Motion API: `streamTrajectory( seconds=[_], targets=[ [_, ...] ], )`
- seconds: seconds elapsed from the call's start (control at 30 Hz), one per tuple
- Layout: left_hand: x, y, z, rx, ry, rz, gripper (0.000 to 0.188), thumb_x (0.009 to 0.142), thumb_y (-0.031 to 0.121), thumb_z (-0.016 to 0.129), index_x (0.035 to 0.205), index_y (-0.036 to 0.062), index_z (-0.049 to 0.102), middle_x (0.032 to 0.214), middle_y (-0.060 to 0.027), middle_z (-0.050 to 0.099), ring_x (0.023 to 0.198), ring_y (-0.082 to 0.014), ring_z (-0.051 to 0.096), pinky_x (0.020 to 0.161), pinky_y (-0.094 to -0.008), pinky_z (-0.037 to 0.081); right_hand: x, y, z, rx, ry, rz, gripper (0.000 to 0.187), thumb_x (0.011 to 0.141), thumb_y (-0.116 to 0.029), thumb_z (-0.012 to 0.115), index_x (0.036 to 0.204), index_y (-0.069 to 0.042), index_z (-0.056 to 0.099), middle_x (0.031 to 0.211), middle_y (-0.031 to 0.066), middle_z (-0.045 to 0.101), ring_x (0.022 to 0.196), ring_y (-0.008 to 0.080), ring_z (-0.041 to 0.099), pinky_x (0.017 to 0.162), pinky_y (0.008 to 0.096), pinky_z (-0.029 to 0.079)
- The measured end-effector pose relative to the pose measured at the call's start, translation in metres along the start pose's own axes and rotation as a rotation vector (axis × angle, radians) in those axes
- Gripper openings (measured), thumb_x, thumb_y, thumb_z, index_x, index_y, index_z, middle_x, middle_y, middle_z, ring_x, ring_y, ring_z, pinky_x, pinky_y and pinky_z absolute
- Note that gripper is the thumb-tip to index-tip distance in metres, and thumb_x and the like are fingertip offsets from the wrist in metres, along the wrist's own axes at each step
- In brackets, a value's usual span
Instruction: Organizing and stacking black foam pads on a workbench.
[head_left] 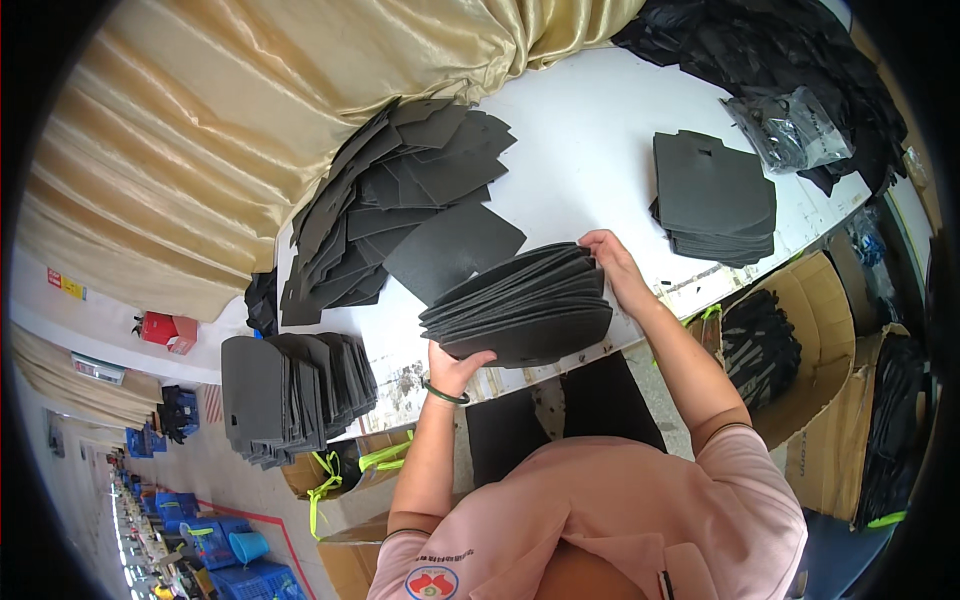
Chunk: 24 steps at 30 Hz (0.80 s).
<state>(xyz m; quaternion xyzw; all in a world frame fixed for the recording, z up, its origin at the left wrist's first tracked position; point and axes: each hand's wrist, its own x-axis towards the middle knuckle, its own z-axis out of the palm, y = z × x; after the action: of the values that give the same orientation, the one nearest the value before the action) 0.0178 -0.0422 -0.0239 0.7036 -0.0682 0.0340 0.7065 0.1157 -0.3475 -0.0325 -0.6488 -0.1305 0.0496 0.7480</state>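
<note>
Held at both ends

Head view: the stack of dark panels [525, 312] is at the six-o'clock edge of the white table [575, 135]. We judge it light, firm yet bendable, prone to sliding apart; the ends suit holding. Our left hand [456, 370], part-open, grasps its eight-o'clock corner; our right hand [620, 272] clasps two o'clock.

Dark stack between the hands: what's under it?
White table shows beside the stack; what's directly beneath is covered, as are most fingers of the left hand.

On the shirt [600, 490], in the lower middle, there are dark lettering [446, 556] and a round badge [432, 583]. At left is a red-yellow sign [67, 283]; at right, a carton [822, 450] carries print [803, 437].
</note>
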Motion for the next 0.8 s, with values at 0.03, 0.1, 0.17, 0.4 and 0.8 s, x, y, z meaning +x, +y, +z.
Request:
streamTrajectory(
  seconds=[0.03, 0.1, 0.17, 0.4, 0.8],
  targets=[
    [0.000, 0.002, 0.002, 0.030, 0.015, 0.025, 0.072, 0.058, 0.008, 0.090, 0.118, 0.0000, 0.050, 0.108, -0.0074, 0.062, 0.101, -0.0182, 0.058, 0.090, -0.0322, 0.047, -0.001, -0.005, 0.000, -0.001, 0.002, 0.001, 0.055, 0.097, -0.053, 0.037, 0.119, -0.004, 0.050, 0.110, 0.0038, 0.056, 0.110, 0.0161, 0.049, 0.100, 0.0298, 0.034],
    [0.000, 0.005, 0.003, 0.058, 0.031, 0.048, 0.073, 0.058, 0.009, 0.090, 0.118, 0.0001, 0.049, 0.108, -0.0073, 0.061, 0.101, -0.0185, 0.058, 0.091, -0.0324, 0.047, -0.004, -0.027, -0.001, 0.012, -0.014, -0.140, 0.038, 0.099, -0.034, 0.044, 0.125, -0.006, 0.049, 0.123, 0.0089, 0.052, 0.119, 0.0191, 0.046, 0.106, 0.0329, 0.031],
    [-0.005, 0.007, 0.003, 0.165, 0.011, 0.113, 0.088, 0.056, 0.009, 0.090, 0.127, -0.0001, 0.039, 0.117, -0.0085, 0.056, 0.107, -0.0195, 0.055, 0.093, -0.0325, 0.045, -0.010, -0.068, 0.008, -0.112, -0.040, -0.255, 0.044, 0.096, -0.034, 0.049, 0.130, -0.006, 0.046, 0.129, 0.0104, 0.049, 0.125, 0.0219, 0.042, 0.108, 0.0356, 0.028],
    [-0.011, -0.034, -0.018, 0.223, -0.073, -0.026, 0.115, 0.051, 0.009, 0.092, 0.139, 0.0013, 0.017, 0.129, -0.0102, 0.044, 0.120, -0.0226, 0.045, 0.105, -0.0355, 0.034, -0.032, -0.131, 0.056, -1.066, -0.459, -0.466, 0.091, 0.076, -0.044, 0.070, 0.147, -0.009, 0.024, 0.151, 0.0159, 0.024, 0.141, 0.0334, 0.020, 0.114, 0.0532, 0.012],
    [-0.009, -0.016, 0.021, 0.148, -0.102, 0.071, 0.083, 0.060, 0.005, 0.088, 0.126, 0.0003, 0.037, 0.117, -0.0115, 0.058, 0.107, -0.0201, 0.056, 0.098, -0.0336, 0.042, -0.014, -0.144, 0.042, -1.151, -0.405, -0.371, 0.114, 0.058, -0.036, 0.084, 0.148, -0.013, 0.018, 0.153, 0.0172, 0.019, 0.143, 0.0327, 0.015, 0.115, 0.0524, 0.009]
  ],
)
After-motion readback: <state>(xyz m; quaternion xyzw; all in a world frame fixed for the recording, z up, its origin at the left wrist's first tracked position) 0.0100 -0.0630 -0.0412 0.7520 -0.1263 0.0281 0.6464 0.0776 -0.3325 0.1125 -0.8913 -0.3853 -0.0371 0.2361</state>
